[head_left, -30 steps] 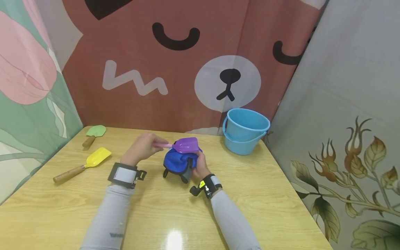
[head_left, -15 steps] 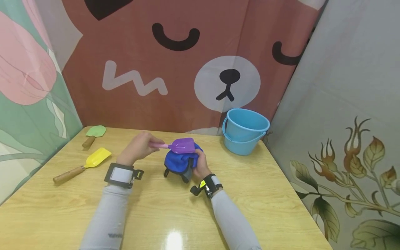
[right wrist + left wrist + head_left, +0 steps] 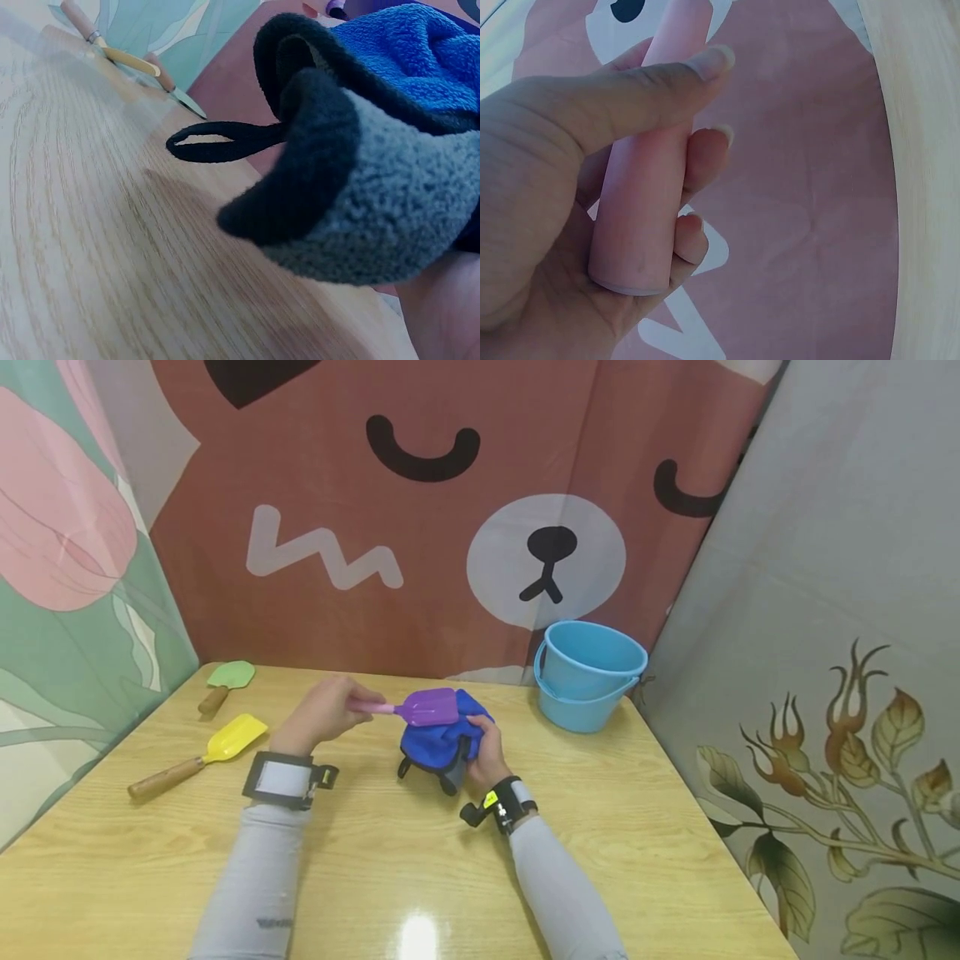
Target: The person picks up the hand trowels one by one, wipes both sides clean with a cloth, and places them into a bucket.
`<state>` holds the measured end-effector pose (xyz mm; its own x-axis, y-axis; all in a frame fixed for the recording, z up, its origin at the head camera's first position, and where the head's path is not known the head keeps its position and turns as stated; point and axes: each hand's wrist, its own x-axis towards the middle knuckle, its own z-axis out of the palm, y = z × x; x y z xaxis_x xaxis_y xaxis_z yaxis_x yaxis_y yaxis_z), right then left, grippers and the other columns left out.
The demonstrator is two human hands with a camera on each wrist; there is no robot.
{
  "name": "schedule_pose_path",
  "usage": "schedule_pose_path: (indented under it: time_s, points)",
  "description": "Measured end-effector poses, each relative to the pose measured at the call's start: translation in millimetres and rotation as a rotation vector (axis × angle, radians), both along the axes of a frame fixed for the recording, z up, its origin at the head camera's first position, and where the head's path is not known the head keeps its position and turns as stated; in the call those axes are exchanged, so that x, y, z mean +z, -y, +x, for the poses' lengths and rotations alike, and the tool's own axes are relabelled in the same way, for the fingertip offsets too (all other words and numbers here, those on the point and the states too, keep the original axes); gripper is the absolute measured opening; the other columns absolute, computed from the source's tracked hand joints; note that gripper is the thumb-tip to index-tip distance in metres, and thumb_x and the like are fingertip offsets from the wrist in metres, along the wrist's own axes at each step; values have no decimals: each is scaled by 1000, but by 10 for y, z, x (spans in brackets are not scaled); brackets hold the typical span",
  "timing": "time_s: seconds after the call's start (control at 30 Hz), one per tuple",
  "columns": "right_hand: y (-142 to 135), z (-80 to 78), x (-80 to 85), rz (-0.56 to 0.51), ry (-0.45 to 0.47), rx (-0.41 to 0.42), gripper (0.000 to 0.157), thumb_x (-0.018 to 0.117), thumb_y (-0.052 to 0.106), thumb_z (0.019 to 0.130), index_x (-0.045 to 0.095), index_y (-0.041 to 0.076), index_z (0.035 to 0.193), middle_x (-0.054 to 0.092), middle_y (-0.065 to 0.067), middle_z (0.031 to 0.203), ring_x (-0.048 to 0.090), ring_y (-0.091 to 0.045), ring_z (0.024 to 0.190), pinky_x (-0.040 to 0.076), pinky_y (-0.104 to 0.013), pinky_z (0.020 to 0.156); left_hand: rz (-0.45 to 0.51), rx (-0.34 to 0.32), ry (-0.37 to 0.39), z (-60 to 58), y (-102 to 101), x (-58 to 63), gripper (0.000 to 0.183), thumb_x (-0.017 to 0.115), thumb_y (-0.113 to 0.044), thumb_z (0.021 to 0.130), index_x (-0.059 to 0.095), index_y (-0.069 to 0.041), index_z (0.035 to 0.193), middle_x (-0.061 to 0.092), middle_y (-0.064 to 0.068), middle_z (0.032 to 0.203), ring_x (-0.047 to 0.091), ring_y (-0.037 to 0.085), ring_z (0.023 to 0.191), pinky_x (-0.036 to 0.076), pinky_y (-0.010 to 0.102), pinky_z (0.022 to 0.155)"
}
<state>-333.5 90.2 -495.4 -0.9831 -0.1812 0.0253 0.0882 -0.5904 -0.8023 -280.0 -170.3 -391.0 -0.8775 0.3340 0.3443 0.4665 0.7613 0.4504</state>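
Note:
My left hand (image 3: 322, 714) grips the pink handle of a small purple shovel (image 3: 431, 707), its blade pointing right. In the left wrist view the thumb and fingers curl round the pink handle (image 3: 641, 210). A blue cloth (image 3: 435, 747) with a grey underside, black edging and a black hanging loop (image 3: 225, 141) is bunched in my right hand (image 3: 487, 752). The cloth lies right behind and below the purple blade, overlapping it in the head view. Both things are held up over the table. In the right wrist view most of the right hand is hidden by the cloth.
A yellow shovel (image 3: 236, 737) with a wooden handle lies on the left of the wooden table (image 3: 390, 877). Behind it is a green trowel (image 3: 231, 674). Light blue buckets (image 3: 577, 706), one inside the other, stand at the back right. Printed curtains hang around the table.
My left hand has drawn the purple shovel a little to the left. The right hand and cloth have shifted slightly right, and more blue cloth shows behind the blade.

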Motion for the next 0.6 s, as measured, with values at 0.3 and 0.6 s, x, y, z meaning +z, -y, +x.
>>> schedule_pose_path:
  time_s: [0.3, 0.6]
  points:
    - [3, -12, -2, -26, 1, 12, 15, 43, 17, 94, 57, 14, 90, 67, 9, 80, 65, -2, 72, 55, -18, 70, 20, 7, -41, -18, 12, -3, 31, 81, 2, 83, 80, -9, 112, 78, 9, 105, 73, 28, 96, 58, 48, 82]
    - [55, -7, 2, -18, -14, 8, 19, 42, 14, 96, 58, 15, 87, 66, 10, 68, 62, -2, 62, 50, -17, 62, 69, -11, -102, -36, -76, -8, 29, 84, -8, 84, 80, -14, 112, 79, 6, 104, 74, 25, 94, 58, 47, 79]
